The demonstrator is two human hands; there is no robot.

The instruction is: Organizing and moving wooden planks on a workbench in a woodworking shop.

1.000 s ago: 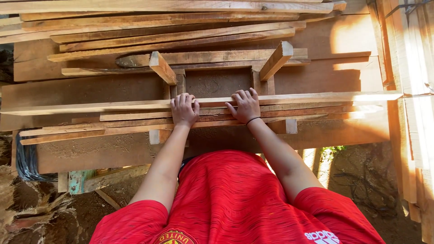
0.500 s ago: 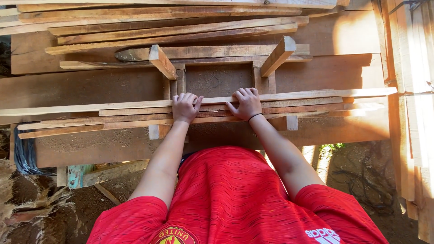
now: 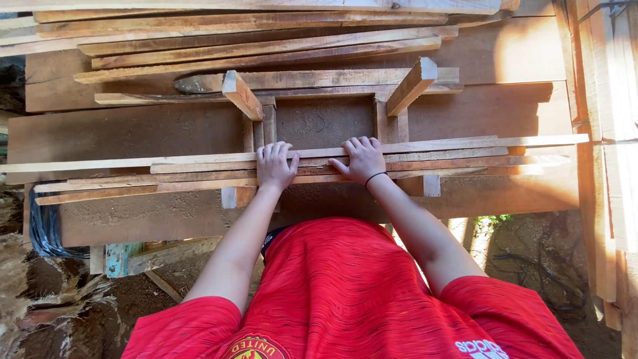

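Plainly, both hands — left hand (image 3: pixel 275 166), right hand (image 3: pixel 362 159) — fingers spread flat on long wooden slats (image 3: pixel 199 166).

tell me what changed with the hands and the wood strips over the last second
Hardly anything moved. Both hands, left hand and right hand, lie flat on the bundle of thin wood strips as before, fingers spread over the top strip, nothing taken hold of or let go. The strips sit a touch lower in the picture, which looks like a small shift of the camera. The stacked boards behind are unchanged.
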